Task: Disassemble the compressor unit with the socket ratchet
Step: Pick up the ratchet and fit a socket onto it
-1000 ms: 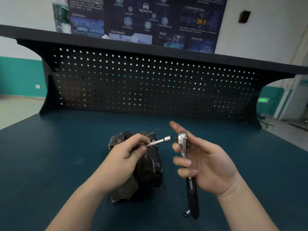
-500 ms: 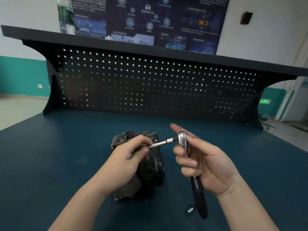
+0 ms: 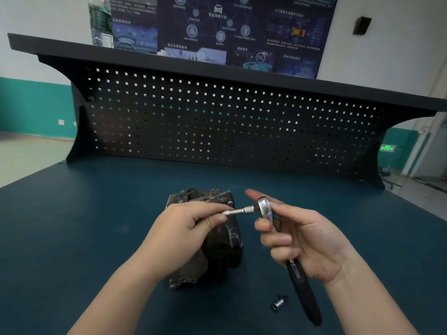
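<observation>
Left hand (image 3: 183,228) pinches the extension bar (image 3: 238,211), its tip meeting the ratchet (image 3: 264,210) head. Right hand (image 3: 307,240) curls its fingers around the ratchet, just right of the compressor (image 3: 217,238) on the counter (image 3: 96,226). A loose socket (image 3: 278,302) lies near the compressor's front right.

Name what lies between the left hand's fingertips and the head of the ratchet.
In the head view, a slim metal extension bar spans that gap: the left hand pinches one end, and the other end meets the ratchet head.
</observation>
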The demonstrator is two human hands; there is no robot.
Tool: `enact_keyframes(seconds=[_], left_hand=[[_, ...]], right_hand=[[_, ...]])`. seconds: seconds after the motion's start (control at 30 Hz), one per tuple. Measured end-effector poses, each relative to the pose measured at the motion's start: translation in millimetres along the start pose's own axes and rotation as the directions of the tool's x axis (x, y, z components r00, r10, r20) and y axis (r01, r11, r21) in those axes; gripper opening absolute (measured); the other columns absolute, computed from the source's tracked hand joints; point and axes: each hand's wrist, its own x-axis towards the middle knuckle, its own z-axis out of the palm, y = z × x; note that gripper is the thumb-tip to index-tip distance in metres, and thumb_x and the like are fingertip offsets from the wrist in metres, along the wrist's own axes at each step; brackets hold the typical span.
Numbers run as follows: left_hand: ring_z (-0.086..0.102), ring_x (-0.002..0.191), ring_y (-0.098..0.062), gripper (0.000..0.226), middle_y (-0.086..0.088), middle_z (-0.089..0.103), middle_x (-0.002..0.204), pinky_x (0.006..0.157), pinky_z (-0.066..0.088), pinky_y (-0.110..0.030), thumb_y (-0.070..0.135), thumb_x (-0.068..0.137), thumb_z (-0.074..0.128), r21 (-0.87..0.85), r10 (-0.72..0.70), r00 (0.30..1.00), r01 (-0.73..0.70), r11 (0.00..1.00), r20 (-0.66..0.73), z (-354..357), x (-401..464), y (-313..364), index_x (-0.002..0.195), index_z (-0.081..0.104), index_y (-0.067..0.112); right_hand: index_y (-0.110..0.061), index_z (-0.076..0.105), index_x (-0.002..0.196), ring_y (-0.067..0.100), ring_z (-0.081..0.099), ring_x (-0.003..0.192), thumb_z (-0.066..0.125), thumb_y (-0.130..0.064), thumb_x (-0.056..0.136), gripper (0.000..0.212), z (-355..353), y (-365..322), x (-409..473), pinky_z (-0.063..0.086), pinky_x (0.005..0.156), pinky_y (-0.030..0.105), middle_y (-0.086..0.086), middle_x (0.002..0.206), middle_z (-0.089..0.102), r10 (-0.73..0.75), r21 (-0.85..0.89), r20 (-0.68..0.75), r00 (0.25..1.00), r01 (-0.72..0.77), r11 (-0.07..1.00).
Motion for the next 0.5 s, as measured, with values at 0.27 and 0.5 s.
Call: enact_keyframes(seconds=[0.27, 0.5], left_hand=[[0.064, 0.080, -0.011, 0.034, 0.012, 0.070, 0.079, 0.068, 0.053, -0.041, 0.045, 0.086, 0.048, 0.129, 0.066, 0.988, -0.048, 0.991, -0.139, 11.9, -1.9, 16.0, 0.118, 0.040, 0.051], [0.059, 0.058, -0.013, 0.018, 0.010, 0.064, 0.063, 0.042, 0.045, -0.031, 0.035, 0.087, 0.056, 0.499, 0.222, 0.959, -0.108, 0.860, -0.174, 16.2, 1.2, 39.7, 0.082, 0.073, 0.032]], right_hand=[[-0.020, 0.075, 0.111, 0.006, 0.041, 0.043, 0.062, -0.018, 0.075, 0.038, -4.7, 5.0, 4.0, 0.029, 0.032, 0.013, 0.004, 0.067, 0.055, -0.062, 0.066, -0.026, 0.998, 0.064, 0.996], [-0.022, 0.072, 0.117, 0.005, 0.044, 0.045, 0.060, -0.026, 0.081, 0.038, -19.9, 7.0, -5.6, 0.037, 0.036, 0.014, 0.001, 0.068, 0.057, -0.073, 0.085, 0.013, 0.997, 0.072, 0.994]])
